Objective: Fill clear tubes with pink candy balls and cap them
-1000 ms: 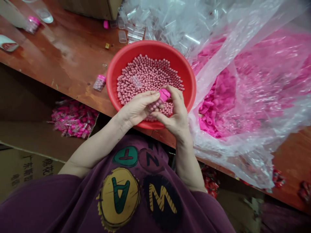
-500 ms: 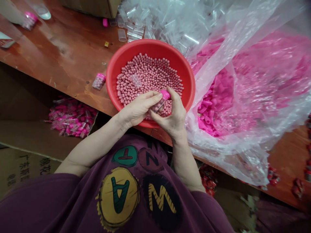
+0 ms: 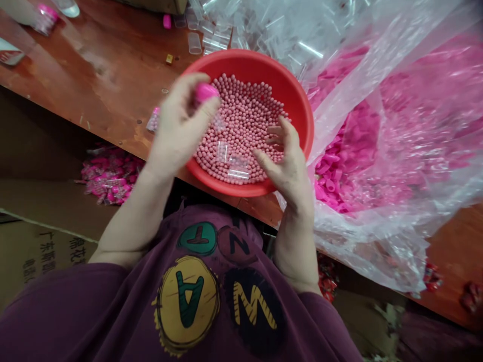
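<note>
My left hand [image 3: 181,125] is closed around a small bottle with a pink cap [image 3: 206,92], over the left rim of a red basin [image 3: 300,108]. The bottle's clear body is mostly hidden by my fingers. Pink beads [image 3: 245,115] cover the bottom of the basin, and a few clear tubes [image 3: 238,174] lie among them. Over the basin's right side hangs my right hand [image 3: 289,168], fingers apart and curved, holding nothing. Partly behind my left hand, a filled bottle [image 3: 153,120] lies on the wooden table [image 3: 105,100].
Clear empty tubes [image 3: 271,30] are heaped behind the basin. On the right, a plastic bag [image 3: 400,221] spills pink caps [image 3: 335,176]. Below the table's left edge, a cardboard box [image 3: 45,201] holds a pile of filled pink-capped bottles [image 3: 109,176]. A small yellow piece [image 3: 169,59] lies on the table.
My hands have parted. The left one carried the pink-capped bottle up and left from the basin's front; the right one let go of it, opened and moved right.
</note>
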